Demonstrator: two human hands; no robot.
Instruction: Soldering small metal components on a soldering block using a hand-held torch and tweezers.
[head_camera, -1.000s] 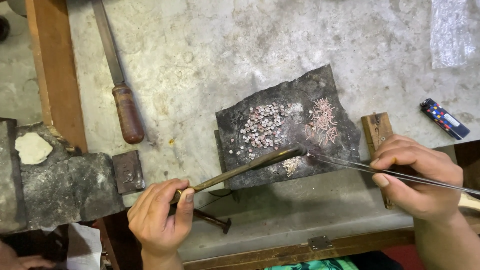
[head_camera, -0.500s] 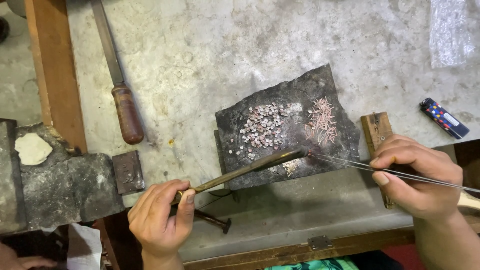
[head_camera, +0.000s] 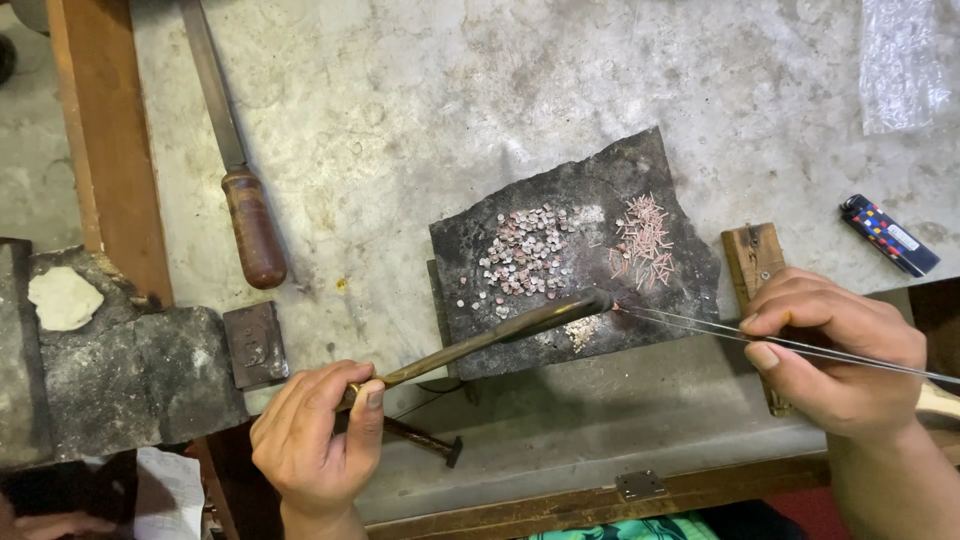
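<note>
Left hand (head_camera: 315, 440) is closed around the near end of a brass-coloured torch pipe (head_camera: 490, 340), thumb and fingers wrapped on the stem; the pipe slants up to the right and its dark tip sits over the lower edge of a charred slab (head_camera: 570, 200). Right hand (head_camera: 835, 350) is pinched shut on long thin tweezers (head_camera: 690, 325), whose two fine arms run leftward and meet just at the pipe's tip. On the slab: a cluster of small round silver pieces (head_camera: 520, 260) at centre, a heap of short copper-coloured wire bits (head_camera: 645, 235) to the right, and a small pale pile near the pipe tip. Slab rests on a stained grey bench (head_camera: 450, 90). A wooden-handled file (head_camera: 235, 170) lies to the left, a dark lighter (head_camera: 890, 235) to the right, well apart from the slab.
</note>
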